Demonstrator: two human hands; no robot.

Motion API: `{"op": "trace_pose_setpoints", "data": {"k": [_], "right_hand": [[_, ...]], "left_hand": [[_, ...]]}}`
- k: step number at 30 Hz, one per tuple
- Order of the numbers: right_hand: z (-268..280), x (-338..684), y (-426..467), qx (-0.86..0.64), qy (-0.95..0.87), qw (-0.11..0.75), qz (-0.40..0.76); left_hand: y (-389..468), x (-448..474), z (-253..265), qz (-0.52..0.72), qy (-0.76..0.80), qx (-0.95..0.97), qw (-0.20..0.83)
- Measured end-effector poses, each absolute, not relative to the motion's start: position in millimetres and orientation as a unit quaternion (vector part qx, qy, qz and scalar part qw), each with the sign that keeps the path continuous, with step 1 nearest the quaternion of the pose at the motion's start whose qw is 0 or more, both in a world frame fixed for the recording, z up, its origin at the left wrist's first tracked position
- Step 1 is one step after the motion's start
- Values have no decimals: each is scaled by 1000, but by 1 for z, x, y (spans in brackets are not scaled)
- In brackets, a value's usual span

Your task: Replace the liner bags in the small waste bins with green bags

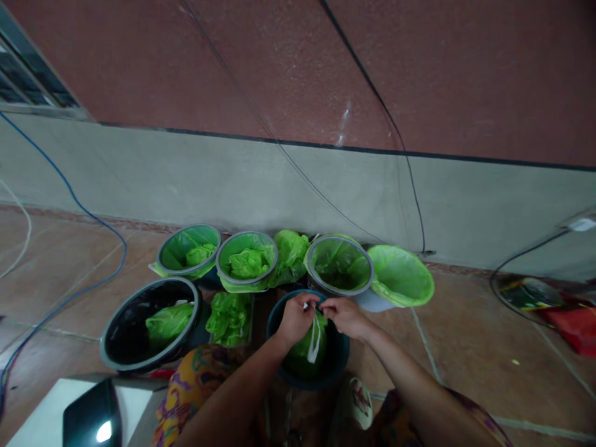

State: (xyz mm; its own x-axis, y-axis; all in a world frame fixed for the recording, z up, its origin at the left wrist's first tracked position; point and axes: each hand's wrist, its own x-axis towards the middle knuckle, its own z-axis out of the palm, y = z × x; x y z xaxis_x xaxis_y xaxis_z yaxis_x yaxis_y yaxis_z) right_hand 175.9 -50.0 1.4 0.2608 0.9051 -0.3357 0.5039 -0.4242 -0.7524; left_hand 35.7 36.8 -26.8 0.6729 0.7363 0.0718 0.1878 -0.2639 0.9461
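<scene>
A green plastic bag (302, 354) sits inside a dark blue bucket (342, 366) between my legs. Over the bucket, my left hand (297, 321) is closed in a pinch at the bag's gathered top, on a white tie (315, 341) that hangs down in a loop. My right hand (345, 317) meets it from the other side, its fingertips also pinched on the tie; the exact grip point is partly hidden. Just left of the bucket lies a clump of green plastic (229, 316) in a clear-sided container.
Behind stand bins with green liners (189, 250), (246, 261), (341, 264), (401, 276), along the wall. A black bin (125, 329) holds another green bag (170, 324). A phone (92, 415) lies on a white surface. A blue cable (69, 186) crosses at left; red packaging (575, 323) lies right.
</scene>
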Motion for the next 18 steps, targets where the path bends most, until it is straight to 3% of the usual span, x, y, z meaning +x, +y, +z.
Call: {"op": "trace_pose_setpoints", "data": {"k": [5, 9, 12, 18], "right_hand": [[4, 167, -47, -710, -431, 306, 464], [1, 170, -46, -723, -411, 321, 452], [-1, 173, -46, -750, -455, 275, 393], [9, 170, -47, -788, -577, 103, 189]], "left_hand": [[35, 35, -25, 264, 324, 741, 525], [38, 35, -29, 231, 324, 723, 564], [40, 36, -32, 204, 324, 711, 590], [41, 36, -27, 163, 366, 729, 554]]}}
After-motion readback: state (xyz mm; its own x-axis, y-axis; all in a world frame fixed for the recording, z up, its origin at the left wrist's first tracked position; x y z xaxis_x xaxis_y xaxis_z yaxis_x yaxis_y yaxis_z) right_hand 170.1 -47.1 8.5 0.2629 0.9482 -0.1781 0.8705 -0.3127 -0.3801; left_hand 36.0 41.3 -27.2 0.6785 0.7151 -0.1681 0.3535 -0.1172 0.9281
